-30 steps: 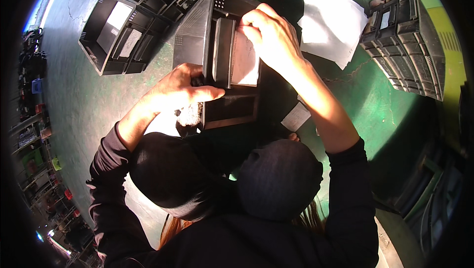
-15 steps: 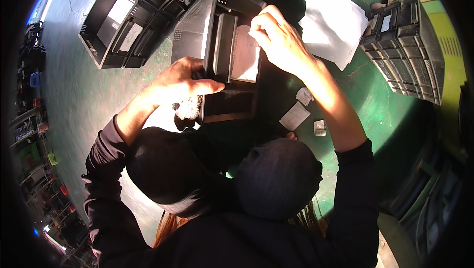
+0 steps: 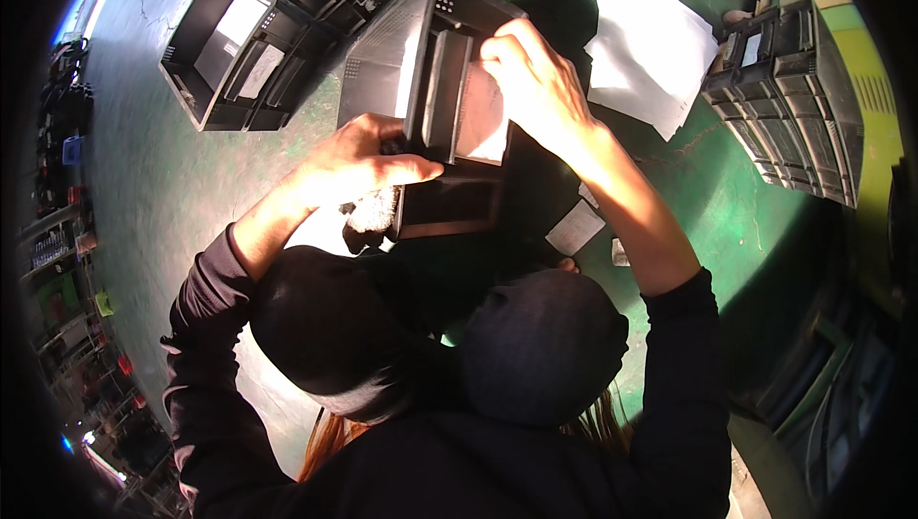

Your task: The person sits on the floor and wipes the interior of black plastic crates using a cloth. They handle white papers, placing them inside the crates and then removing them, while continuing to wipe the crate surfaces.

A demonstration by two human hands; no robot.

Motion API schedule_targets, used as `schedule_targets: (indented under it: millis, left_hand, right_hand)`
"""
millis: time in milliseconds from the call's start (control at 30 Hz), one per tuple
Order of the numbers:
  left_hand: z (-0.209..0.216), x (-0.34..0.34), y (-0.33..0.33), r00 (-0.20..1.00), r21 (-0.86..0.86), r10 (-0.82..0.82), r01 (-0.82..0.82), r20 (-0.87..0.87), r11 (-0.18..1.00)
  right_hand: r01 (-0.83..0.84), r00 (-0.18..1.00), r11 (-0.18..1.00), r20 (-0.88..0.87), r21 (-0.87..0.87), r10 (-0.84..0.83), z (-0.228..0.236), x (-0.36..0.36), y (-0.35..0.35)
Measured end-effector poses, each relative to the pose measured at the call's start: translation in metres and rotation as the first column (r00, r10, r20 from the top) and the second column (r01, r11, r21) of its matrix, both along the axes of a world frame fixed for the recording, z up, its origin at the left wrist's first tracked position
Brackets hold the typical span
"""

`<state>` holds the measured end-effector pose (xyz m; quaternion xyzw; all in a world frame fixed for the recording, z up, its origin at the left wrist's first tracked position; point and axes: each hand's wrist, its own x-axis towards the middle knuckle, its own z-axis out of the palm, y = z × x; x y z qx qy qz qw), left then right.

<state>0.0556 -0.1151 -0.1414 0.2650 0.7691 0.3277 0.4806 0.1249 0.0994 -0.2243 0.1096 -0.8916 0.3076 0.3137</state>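
A black plastic crate (image 3: 448, 211) stands tilted in front of my knees, its open side toward the left. My left hand (image 3: 368, 163) is closed over its near rim, the thumb lying along the outside. A pale, pinkish paper label (image 3: 482, 119) covers part of the crate's ribbed outer wall. At the label's upper edge, my right hand (image 3: 537, 79) has thumb and fingers pinched together on the paper. The fingertips partly hide that edge. Below my left hand sits a pale, fuzzy-looking thing (image 3: 373, 211) that I cannot make out.
White paper sheets (image 3: 645, 50) lie on the green floor beyond my right hand. Smaller paper scraps (image 3: 575, 226) lie nearer my right knee. Other black crates (image 3: 220, 50) stand at the far left, and stacked ones (image 3: 789, 98) at the right. Cluttered shelving (image 3: 72, 299) lines the left side.
My right hand's pinched fingers have shifted slightly left and down over the label. My left hand keeps its hold on the crate. The whole view has shifted a little.
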Motion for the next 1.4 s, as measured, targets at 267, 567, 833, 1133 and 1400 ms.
schedule_targets:
  millis: [267, 567, 833, 1133, 1400]
  left_hand:
    - [-0.009, -0.001, -0.004, 0.998, 0.005, -0.059, 0.059, 0.019, 0.998]
    - [0.001, 0.003, 0.005, 0.995, -0.037, -0.096, 0.097, 0.013, 0.995]
    - [-0.002, 0.001, 0.005, 0.992, -0.058, -0.11, 0.114, 0.062, 0.992]
    - [-0.001, -0.016, 0.003, 0.98, -0.033, -0.059, 0.067, 0.188, 0.997]
    - [0.022, -0.034, 0.042, 0.886, -0.023, -0.182, 0.191, -0.426, 0.981]
  right_hand:
    - [-0.068, 0.997, 0.996, 0.039, -0.058, 0.07, -0.017, 0.044, 0.007]
    - [0.073, 0.996, 0.995, 0.043, 0.061, -0.076, -0.016, 0.084, -0.006]
    - [0.267, 0.962, 0.962, 0.044, 0.046, -0.269, -0.01, 0.095, -0.01]
    - [0.313, 0.947, 0.948, -0.093, 0.062, -0.306, -0.004, 0.063, 0.0]
    - [0.246, 0.959, 0.965, -0.168, 0.085, -0.23, 0.008, 0.049, 0.0]
